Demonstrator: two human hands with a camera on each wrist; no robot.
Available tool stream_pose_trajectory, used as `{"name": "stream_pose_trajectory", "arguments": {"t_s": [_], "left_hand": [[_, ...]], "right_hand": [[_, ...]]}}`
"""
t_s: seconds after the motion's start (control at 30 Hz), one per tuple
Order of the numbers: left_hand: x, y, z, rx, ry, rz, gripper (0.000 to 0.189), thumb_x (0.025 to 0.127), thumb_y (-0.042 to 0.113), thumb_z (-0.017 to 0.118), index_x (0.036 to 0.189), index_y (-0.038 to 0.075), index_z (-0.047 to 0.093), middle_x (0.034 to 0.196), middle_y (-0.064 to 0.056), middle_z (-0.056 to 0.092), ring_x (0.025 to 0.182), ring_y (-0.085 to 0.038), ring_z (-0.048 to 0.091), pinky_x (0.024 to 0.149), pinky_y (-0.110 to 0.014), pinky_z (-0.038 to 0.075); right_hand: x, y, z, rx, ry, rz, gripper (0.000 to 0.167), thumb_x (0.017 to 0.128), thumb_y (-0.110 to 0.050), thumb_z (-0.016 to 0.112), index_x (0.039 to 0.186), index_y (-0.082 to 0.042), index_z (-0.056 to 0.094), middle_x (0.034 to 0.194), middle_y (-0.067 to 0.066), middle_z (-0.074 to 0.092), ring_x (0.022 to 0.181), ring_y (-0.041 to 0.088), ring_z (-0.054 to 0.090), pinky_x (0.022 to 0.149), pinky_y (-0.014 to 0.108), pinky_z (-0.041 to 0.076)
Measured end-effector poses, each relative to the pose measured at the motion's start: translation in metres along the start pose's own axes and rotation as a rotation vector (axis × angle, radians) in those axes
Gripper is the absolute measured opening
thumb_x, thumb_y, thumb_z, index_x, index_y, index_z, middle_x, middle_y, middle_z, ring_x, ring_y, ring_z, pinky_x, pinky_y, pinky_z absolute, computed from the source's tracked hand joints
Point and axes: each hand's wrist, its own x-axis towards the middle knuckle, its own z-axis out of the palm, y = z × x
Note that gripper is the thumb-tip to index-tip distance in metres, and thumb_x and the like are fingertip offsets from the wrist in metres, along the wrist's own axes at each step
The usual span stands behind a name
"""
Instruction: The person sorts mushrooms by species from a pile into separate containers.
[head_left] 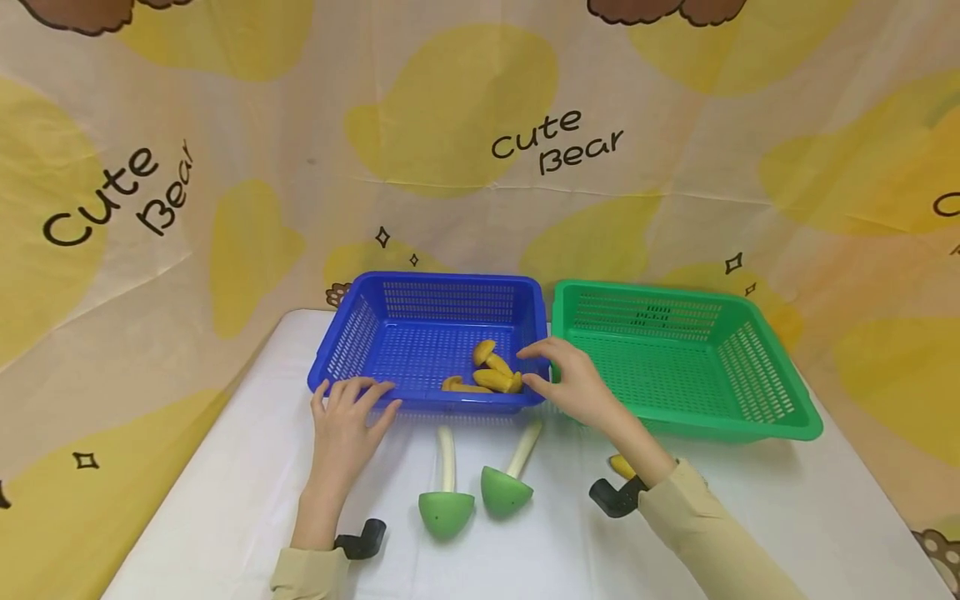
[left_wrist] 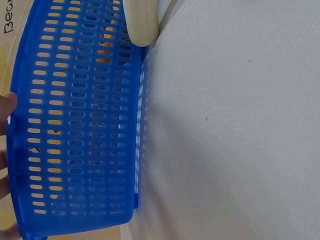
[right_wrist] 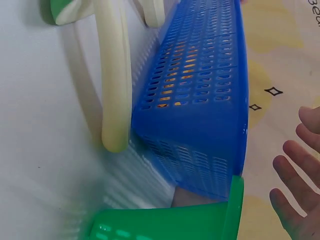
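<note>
My left hand (head_left: pixel 347 429) rests with spread fingers on the front left rim of a blue plastic basket (head_left: pixel 450 278). In the left wrist view its fingertips (left_wrist: pixel 6 104) show at the basket's rim. Above the basket's front right corner is my right hand (head_left: pixel 576 382), thumb and fingers parted and nothing between them; the right wrist view also shows these fingers (right_wrist: pixel 295 175) spread. Inside the basket, close to that hand, several yellow toy mushrooms (head_left: pixel 495 381) lie together. Two toy mushrooms with green caps (head_left: pixel 446 515) and pale stems (head_left: pixel 522 450) lie on the table before the basket.
A green plastic basket (head_left: pixel 772 350) stands right beside the blue one. Part of a yellow piece (head_left: pixel 621 467) shows beside my right forearm, on the white table (head_left: pixel 555 550). A printed cloth (head_left: pixel 450 108) hangs behind the baskets.
</note>
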Motion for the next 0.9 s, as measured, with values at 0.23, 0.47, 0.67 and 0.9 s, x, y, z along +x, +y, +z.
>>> {"name": "stream_pose_trajectory", "arguments": {"t_s": [0.23, 0.47, 0.67, 0.9], "left_hand": [[-0.001, -0.001, 0.000, 0.000, -0.008, -0.005, 0.025, 0.080, 0.027, 0.076, 0.101, 0.014, 0.073, 0.101, -0.012, 0.068, 0.103, -0.034, 0.057, 0.105, -0.066, 0.026], [-0.003, -0.001, 0.002, -0.001, -0.007, -0.013, 0.025, 0.080, 0.027, 0.076, 0.101, 0.014, 0.073, 0.102, -0.012, 0.068, 0.101, -0.035, 0.057, 0.106, -0.065, 0.026], [-0.002, -0.001, 0.004, -0.005, -0.003, -0.003, 0.025, 0.080, 0.026, 0.076, 0.101, 0.014, 0.073, 0.103, -0.012, 0.067, 0.101, -0.035, 0.057, 0.106, -0.066, 0.026], [0.000, -0.001, 0.001, -0.002, -0.007, -0.002, 0.025, 0.080, 0.027, 0.076, 0.101, 0.014, 0.073, 0.103, -0.013, 0.067, 0.101, -0.036, 0.056, 0.105, -0.066, 0.026]], "right_hand": [[-0.019, -0.003, -0.007, -0.001, 0.054, -0.018, 0.029, 0.084, -0.012, 0.072, 0.112, -0.009, 0.067, 0.113, 0.007, 0.067, 0.113, 0.028, 0.060, 0.097, 0.048, 0.048], [-0.038, -0.005, -0.014, 0.009, 0.070, -0.011, 0.030, 0.084, -0.011, 0.073, 0.113, -0.012, 0.067, 0.115, 0.005, 0.067, 0.115, 0.027, 0.059, 0.098, 0.048, 0.048], [-0.057, -0.004, -0.019, 0.019, 0.072, 0.035, 0.031, 0.086, -0.013, 0.071, 0.116, -0.015, 0.066, 0.117, -0.001, 0.066, 0.117, 0.023, 0.058, 0.098, 0.047, 0.047], [-0.080, 0.005, -0.020, -0.004, 0.097, 0.073, 0.033, 0.084, -0.014, 0.073, 0.116, -0.014, 0.066, 0.117, -0.001, 0.066, 0.116, 0.024, 0.059, 0.095, 0.049, 0.049]]}}
